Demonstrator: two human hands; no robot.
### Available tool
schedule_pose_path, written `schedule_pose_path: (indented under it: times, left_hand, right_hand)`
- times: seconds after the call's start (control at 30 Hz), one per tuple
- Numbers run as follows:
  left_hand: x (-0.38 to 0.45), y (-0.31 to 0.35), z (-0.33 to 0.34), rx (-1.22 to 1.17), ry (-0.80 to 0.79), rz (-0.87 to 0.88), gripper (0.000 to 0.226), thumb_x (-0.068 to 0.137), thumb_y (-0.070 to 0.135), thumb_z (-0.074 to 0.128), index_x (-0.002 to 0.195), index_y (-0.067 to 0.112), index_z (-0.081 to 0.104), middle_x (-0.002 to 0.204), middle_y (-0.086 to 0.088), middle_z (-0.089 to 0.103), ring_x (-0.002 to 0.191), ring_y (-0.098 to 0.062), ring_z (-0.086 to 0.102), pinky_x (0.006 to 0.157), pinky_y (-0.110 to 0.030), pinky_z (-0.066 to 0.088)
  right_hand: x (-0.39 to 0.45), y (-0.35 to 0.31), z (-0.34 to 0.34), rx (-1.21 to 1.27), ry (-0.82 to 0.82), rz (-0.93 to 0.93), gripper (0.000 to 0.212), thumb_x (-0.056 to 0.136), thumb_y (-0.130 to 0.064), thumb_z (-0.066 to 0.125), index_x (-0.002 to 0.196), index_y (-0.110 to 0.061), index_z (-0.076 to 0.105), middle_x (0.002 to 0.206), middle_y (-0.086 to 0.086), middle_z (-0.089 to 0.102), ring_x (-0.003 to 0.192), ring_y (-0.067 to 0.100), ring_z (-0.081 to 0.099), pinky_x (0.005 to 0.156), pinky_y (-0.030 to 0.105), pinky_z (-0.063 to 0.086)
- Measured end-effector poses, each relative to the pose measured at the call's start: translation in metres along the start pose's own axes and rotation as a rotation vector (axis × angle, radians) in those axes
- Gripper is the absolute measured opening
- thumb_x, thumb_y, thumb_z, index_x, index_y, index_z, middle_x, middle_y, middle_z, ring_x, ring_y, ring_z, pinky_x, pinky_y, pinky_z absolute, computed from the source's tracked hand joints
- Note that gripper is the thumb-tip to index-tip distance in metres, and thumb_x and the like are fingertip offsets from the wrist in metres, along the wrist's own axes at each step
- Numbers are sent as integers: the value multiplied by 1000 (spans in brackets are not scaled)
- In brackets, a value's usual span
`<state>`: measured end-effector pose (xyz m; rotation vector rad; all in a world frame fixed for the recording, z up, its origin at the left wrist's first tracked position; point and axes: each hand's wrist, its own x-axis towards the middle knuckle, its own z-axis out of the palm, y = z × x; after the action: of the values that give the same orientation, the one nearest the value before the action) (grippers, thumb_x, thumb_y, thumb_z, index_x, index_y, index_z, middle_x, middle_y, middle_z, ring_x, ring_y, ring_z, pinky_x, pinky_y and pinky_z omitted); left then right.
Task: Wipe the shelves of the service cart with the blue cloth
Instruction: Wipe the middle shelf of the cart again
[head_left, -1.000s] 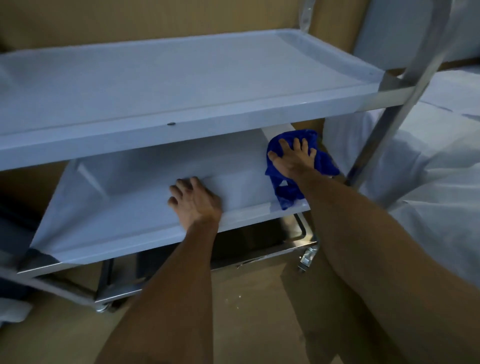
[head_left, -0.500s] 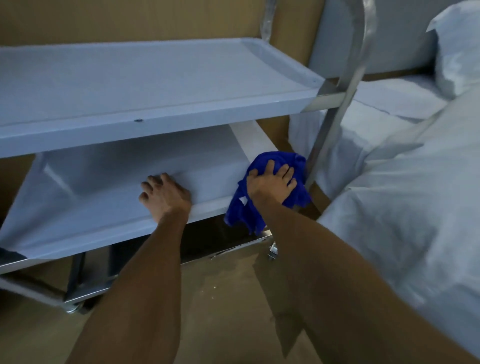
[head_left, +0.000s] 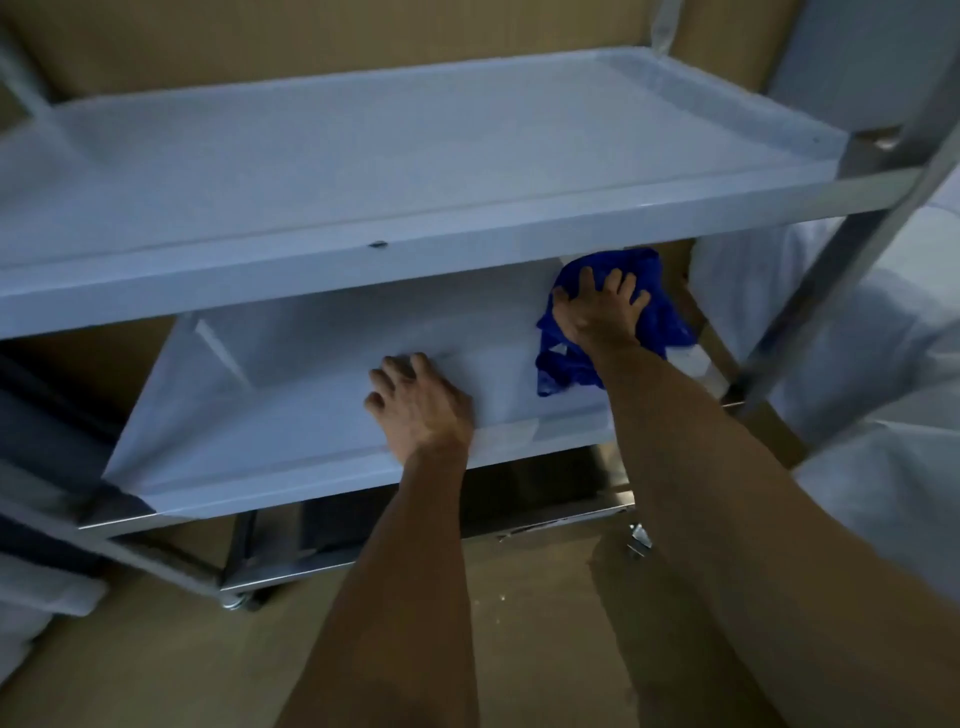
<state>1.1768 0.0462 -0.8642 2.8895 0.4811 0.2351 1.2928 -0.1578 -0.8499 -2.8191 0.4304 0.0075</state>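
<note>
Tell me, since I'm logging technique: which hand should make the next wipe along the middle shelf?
Right. The right hand already presses the blue cloth on the middle shelf; the left hand only rests there, bracing.

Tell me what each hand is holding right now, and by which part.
The right hand presses the blue cloth flat against the middle shelf, fingers spread over its bunched middle. The left hand holds nothing; it rests on that shelf.

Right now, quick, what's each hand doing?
Left hand: open, holding nothing, resting on the middle shelf.
Right hand: open, fingers spread, pressing the blue cloth onto that shelf's right end.
</note>
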Motion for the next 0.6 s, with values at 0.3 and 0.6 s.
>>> schedule_pose_path:
  times: [0.3, 0.6]
  left_hand:
    - [-11, -8, -22, -23, -30, 8, 42, 91, 26, 45, 129, 10, 50, 130, -16, 47, 120, -34, 41, 99, -46, 36]
    - [-10, -7, -13, -21, -8, 27, 43, 92, 30, 44, 130, 10, 49, 131, -18, 47, 119, -35, 41, 99, -47, 36]
  right_hand:
    - [-117, 21, -9, -25, -110, -179, 59, 100, -51, 23, 155, -30, 16, 163, 12, 14, 149, 32, 11, 119, 53, 7]
    - [-137, 18, -8, -115, -153, -228, 58, 102, -50, 20, 156, -32, 10, 165, 7, 7, 151, 30, 6, 119, 54, 3]
